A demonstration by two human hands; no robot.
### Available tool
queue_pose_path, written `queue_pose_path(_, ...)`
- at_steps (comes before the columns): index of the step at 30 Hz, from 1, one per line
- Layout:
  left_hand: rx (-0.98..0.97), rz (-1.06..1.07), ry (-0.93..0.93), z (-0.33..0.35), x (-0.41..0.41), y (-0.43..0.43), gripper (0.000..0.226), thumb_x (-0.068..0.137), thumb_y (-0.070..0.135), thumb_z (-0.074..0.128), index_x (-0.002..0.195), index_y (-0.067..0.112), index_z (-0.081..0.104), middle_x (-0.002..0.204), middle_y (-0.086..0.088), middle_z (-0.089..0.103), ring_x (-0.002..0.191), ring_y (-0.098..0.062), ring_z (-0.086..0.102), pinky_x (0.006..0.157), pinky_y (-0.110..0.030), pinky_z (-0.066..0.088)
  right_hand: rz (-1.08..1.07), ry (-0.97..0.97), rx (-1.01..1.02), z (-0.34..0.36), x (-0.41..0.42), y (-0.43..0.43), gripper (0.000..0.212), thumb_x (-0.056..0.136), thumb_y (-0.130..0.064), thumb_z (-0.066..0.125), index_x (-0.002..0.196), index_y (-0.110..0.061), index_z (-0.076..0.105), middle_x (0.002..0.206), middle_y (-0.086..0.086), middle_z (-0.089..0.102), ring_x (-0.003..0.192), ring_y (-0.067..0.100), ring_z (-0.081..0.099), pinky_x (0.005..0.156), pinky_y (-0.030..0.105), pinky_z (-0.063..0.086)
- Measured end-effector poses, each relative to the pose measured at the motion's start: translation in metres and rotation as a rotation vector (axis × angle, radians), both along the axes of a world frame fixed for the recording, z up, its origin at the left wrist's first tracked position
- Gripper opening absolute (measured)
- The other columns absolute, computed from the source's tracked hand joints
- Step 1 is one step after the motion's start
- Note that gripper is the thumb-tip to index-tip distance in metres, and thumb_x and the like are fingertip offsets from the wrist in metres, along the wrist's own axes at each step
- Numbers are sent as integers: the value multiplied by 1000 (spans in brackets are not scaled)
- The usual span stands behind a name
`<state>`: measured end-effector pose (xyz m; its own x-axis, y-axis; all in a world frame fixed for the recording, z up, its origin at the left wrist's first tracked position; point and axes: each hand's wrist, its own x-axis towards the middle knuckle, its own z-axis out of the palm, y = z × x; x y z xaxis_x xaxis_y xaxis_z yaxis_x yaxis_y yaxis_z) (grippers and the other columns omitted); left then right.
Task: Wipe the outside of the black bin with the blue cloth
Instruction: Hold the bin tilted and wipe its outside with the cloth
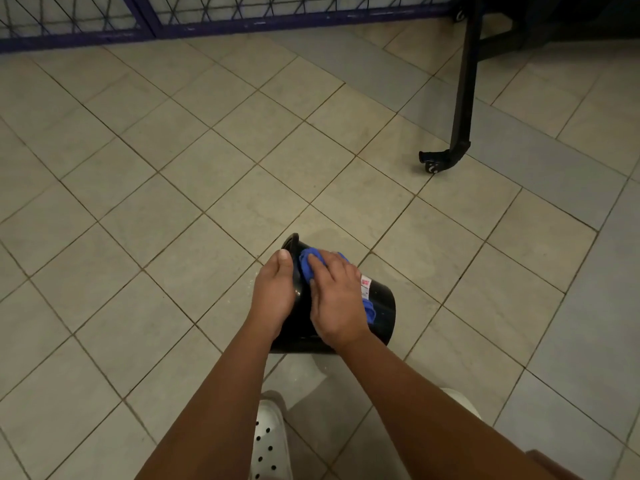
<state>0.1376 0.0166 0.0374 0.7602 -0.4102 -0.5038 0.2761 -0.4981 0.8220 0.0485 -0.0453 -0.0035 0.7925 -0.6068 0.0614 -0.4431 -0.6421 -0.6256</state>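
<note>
The black bin [382,311] lies tipped on its side over the tiled floor, its rim pointing up-left and a small red and white label on its wall. My left hand [273,296] grips the bin at the rim end, thumb pointing up. My right hand [336,299] lies flat on the bin's upper side and presses the blue cloth [309,263] against it. The cloth shows bunched above my fingers and again as a strip past my palm on the right. Most of the bin's wall is hidden under my hands.
Beige floor tiles [173,220] surround the bin. A black table leg with a caster wheel [450,157] stands to the upper right. A blue wire fence [207,19] runs along the far edge. My white perforated shoe [270,441] is just below the bin.
</note>
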Motion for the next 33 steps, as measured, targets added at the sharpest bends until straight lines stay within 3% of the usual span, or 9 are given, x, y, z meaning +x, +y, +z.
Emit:
queue_pose_path(3,30,-40,-54,-3,1,0,38,103,39,32,82,25,61,91,-6,69,88,-22,65,90,-43,51,-138,45,29,3,-4,17,47,92,-26,31,136,-13,42,140,9,41,134,27,28,110,54,22)
queue_pose_path(7,37,-59,-40,-1,0,3,39,104,41,32,85,24,61,90,-6,69,89,-21,66,88,-42,52,20,40,-80,5,-11,41,62,80,-20,56,139,-13,37,146,8,35,139,28,15,112,55,11)
queue_pose_path(10,14,-35,-59,-2,4,5,38,104,36,34,77,26,59,82,1,66,80,-16,62,81,-36,49,69,69,-87,3,0,25,56,85,-22,52,138,-14,38,144,9,37,136,29,23,112,54,16)
queue_pose_path(14,27,-42,-90,-6,5,6,36,103,37,34,79,27,59,84,-1,65,80,-17,59,80,-35,48,-126,72,-21,2,7,6,43,93,-28,33,131,-12,46,127,10,47,117,26,41,102,48,33)
queue_pose_path(18,51,-63,-101,-7,4,6,35,103,40,32,88,24,59,93,-6,65,87,-21,61,82,-36,48,-285,122,14,1,-4,29,48,89,-27,35,134,-10,42,132,13,42,124,30,37,106,53,29)
queue_pose_path(21,16,-55,-86,-3,3,7,35,104,35,33,85,22,59,88,-4,66,81,-17,60,75,-31,46,-209,80,28,6,2,33,53,83,-24,39,134,-12,44,135,12,44,128,32,34,108,56,23)
queue_pose_path(26,-16,-47,-96,-1,3,11,34,105,32,34,83,23,58,82,-1,63,76,-13,58,69,-26,41,-96,31,-4,-2,12,-10,41,91,-28,35,124,-15,54,117,8,57,106,27,49,98,47,36)
queue_pose_path(30,-5,-67,-112,-3,3,14,35,104,37,33,86,19,57,85,-5,60,81,-17,57,71,-29,41,-363,172,77,-20,-21,-19,29,92,-24,44,115,-12,59,104,8,59,97,25,50,95,41,38)
queue_pose_path(33,-4,-99,-89,-2,2,11,36,103,39,33,94,18,60,92,-7,62,88,-20,59,77,-32,44,-574,175,85,-22,-29,5,29,91,-22,45,116,-12,56,106,9,56,100,25,48,98,43,36)
